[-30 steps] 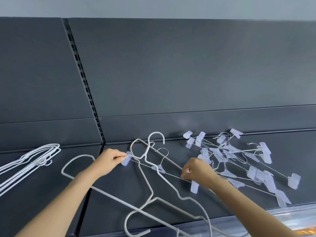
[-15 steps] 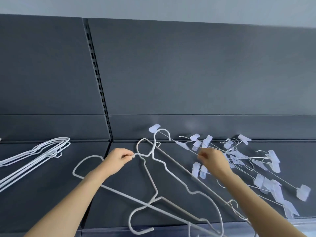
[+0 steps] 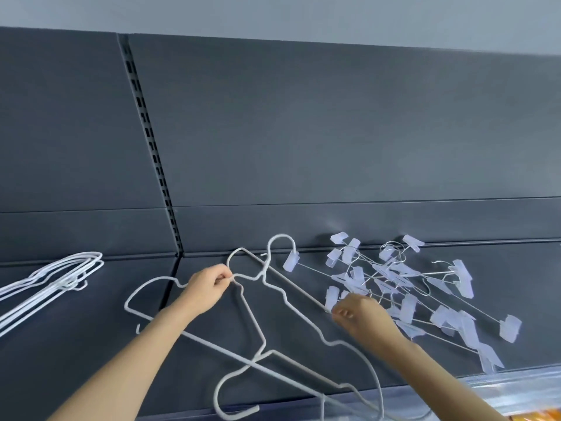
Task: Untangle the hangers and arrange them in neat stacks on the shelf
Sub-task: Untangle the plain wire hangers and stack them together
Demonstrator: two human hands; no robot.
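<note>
Two or three white wire hangers (image 3: 274,302) lie crossed over each other on the dark grey shelf (image 3: 76,344) in the middle. My left hand (image 3: 209,287) pinches the wire of one near its upper bend. To the right lies a tangled heap of metal clip hangers (image 3: 403,287) with translucent plastic clips. My right hand (image 3: 361,314) is closed at the heap's left edge, pinching the white hanger's straight bar where it meets a clip. A neat stack of white wire hangers (image 3: 51,284) rests at the far left.
The shelf's grey back panel (image 3: 303,132) rises behind everything, with a slotted upright (image 3: 151,147) left of centre. The shelf's front edge (image 3: 303,402) runs below my forearms. Orange packaging (image 3: 534,416) shows at the bottom right corner.
My right hand has let a clip hanger drop onto the heap and come back toward me to the white hanger's bar. My left hand holds at about the same spot.
</note>
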